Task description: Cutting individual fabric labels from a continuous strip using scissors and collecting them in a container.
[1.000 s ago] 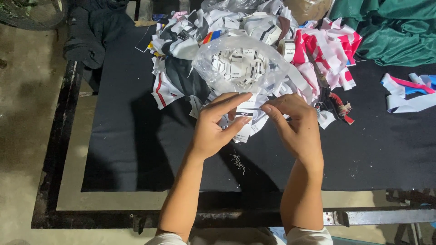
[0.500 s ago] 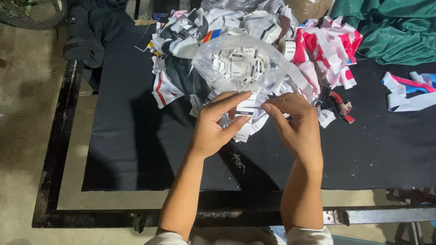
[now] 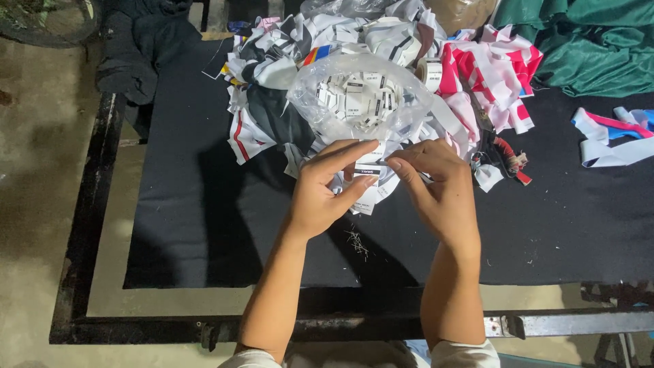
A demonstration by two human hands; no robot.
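Observation:
My left hand and my right hand meet over the black-covered table, both pinching a small white label strip between fingertips. Just beyond them lies a clear plastic bag filled with several small white labels. The bag rests on a heap of white, black and red fabric scraps.
Red-and-white scraps lie to the right of the bag, green cloth fills the far right corner, and a pink, white and blue strip sits at the right edge. Dark clothing hangs at the far left. Thread bits lie near my wrists.
Both hands have stayed in nearly the same place, with only slight finger movement on the label strip.

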